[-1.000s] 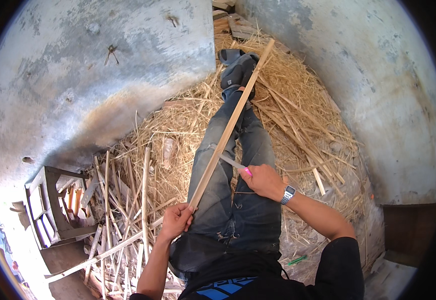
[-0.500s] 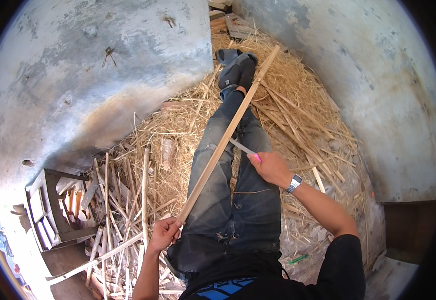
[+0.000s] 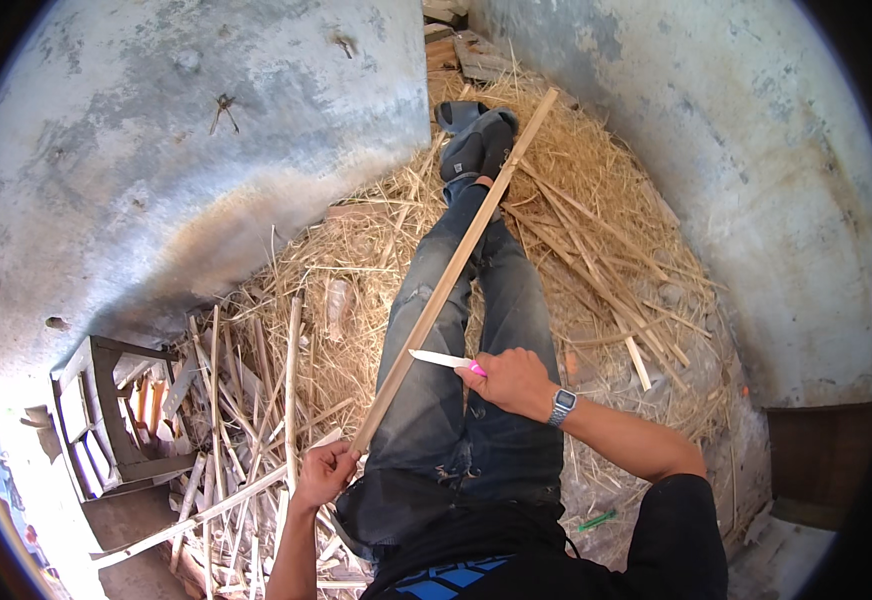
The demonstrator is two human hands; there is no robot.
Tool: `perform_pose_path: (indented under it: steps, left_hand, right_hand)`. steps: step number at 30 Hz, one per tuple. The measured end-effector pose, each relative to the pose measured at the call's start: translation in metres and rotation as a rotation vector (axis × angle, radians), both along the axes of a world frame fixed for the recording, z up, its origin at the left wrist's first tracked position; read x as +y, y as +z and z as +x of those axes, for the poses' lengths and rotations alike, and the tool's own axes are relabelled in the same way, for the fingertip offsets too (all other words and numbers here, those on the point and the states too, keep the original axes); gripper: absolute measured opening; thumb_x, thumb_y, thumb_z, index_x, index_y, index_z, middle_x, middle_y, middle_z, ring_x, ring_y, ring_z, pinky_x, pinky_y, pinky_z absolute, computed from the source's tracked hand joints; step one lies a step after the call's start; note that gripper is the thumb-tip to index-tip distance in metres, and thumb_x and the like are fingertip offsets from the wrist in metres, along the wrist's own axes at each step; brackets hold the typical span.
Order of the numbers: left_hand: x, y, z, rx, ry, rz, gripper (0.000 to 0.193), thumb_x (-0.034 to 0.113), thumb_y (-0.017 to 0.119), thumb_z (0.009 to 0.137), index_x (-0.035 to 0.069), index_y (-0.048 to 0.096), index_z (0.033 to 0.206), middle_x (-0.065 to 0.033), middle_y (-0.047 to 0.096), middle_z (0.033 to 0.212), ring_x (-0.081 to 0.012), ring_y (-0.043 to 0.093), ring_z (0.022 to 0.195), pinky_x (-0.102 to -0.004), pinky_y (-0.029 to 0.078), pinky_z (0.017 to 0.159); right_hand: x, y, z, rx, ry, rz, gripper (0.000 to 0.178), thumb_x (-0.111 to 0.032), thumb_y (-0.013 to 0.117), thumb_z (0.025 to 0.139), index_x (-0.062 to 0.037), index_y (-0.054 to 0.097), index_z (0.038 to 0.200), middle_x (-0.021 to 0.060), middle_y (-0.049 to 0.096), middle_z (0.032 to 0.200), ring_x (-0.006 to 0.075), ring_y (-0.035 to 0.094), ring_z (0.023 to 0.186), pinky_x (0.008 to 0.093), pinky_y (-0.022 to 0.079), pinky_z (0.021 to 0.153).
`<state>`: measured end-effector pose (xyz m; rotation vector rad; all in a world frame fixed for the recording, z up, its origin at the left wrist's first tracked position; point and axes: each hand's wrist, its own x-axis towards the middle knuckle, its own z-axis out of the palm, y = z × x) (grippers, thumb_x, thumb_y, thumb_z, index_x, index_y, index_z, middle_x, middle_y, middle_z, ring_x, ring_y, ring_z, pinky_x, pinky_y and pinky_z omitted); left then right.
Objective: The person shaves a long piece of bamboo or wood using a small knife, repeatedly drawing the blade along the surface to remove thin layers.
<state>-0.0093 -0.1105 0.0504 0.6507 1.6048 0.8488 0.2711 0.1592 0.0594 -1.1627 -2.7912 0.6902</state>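
A long, flat bamboo strip (image 3: 448, 280) lies slantwise over my outstretched legs, from near my left hip up past my feet. Its lower end is pinched between the thumb and fingers of my left hand (image 3: 326, 473). My right hand (image 3: 516, 383), with a watch at the wrist, is closed round the pink handle of a knife (image 3: 441, 359). The blade points left, its tip at the strip's right edge above my thigh; whether it touches the wood I cannot tell.
Fine straw-like shavings (image 3: 356, 250) cover the floor round my legs. Split bamboo sticks (image 3: 596, 270) lie to the right, and more sticks (image 3: 246, 440) pile up at the left by a dark wooden frame (image 3: 106, 420). Weathered walls (image 3: 206, 130) rise on both sides. A green object (image 3: 597, 520) lies near my right hip.
My right hand has drawn the knife down and left along the strip, toward me, and the blade now points more level. My left hand and the strip have hardly moved.
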Motion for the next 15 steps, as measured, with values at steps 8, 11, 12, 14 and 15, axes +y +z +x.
perform_pose_path:
  steps: [8, 11, 12, 14, 15]
  left_hand:
    - [-0.003, -0.001, -0.002, 0.010, -0.046, 0.025, 0.027, 0.022, 0.063, 0.109, -0.003, 0.072, 0.111, 0.0040, 0.055, 0.064, -0.0038, 0.046, 0.051, -0.0235, 0.035, 0.046]
    - [-0.002, 0.002, -0.001, 0.005, -0.029, 0.025, 0.027, 0.022, 0.062, 0.109, -0.003, 0.072, 0.108, 0.0041, 0.055, 0.063, -0.0039, 0.046, 0.050, -0.0237, 0.035, 0.045]
    - [-0.003, 0.001, -0.001, -0.002, -0.024, 0.031, 0.026, 0.021, 0.063, 0.109, -0.003, 0.073, 0.107, 0.0038, 0.056, 0.064, -0.0038, 0.047, 0.050, -0.0235, 0.035, 0.045]
    - [-0.003, -0.001, -0.002, -0.016, -0.014, 0.044, 0.025, 0.021, 0.064, 0.108, -0.002, 0.073, 0.104, 0.0033, 0.057, 0.064, -0.0037, 0.048, 0.050, -0.0233, 0.035, 0.045]
    - [-0.005, 0.000, -0.003, -0.026, -0.034, 0.031, 0.025, 0.020, 0.064, 0.108, -0.002, 0.073, 0.104, 0.0031, 0.057, 0.064, -0.0038, 0.048, 0.050, -0.0233, 0.036, 0.046]
  right_hand:
    - [0.004, -0.014, 0.001, 0.008, 0.001, 0.090, 0.058, -0.064, 0.057, 0.100, -0.0107, 0.076, 0.086, 0.0145, 0.066, 0.059, 0.0365, 0.067, 0.055, 0.0499, 0.051, 0.051]
    - [0.011, -0.017, 0.002, 0.027, 0.020, 0.121, 0.058, -0.064, 0.057, 0.100, -0.0109, 0.075, 0.085, 0.0145, 0.066, 0.059, 0.0357, 0.068, 0.054, 0.0492, 0.051, 0.050]
    - [0.013, -0.018, 0.002, 0.031, 0.028, 0.134, 0.058, -0.064, 0.057, 0.100, -0.0109, 0.075, 0.085, 0.0145, 0.066, 0.058, 0.0355, 0.068, 0.054, 0.0489, 0.051, 0.050]
    - [0.015, -0.020, 0.003, 0.040, 0.033, 0.163, 0.058, -0.063, 0.057, 0.100, -0.0105, 0.075, 0.085, 0.0154, 0.066, 0.059, 0.0360, 0.067, 0.053, 0.0498, 0.051, 0.050]
    - [0.017, -0.021, 0.003, 0.045, 0.035, 0.177, 0.057, -0.062, 0.057, 0.101, -0.0103, 0.075, 0.084, 0.0159, 0.066, 0.059, 0.0363, 0.067, 0.053, 0.0502, 0.052, 0.050]
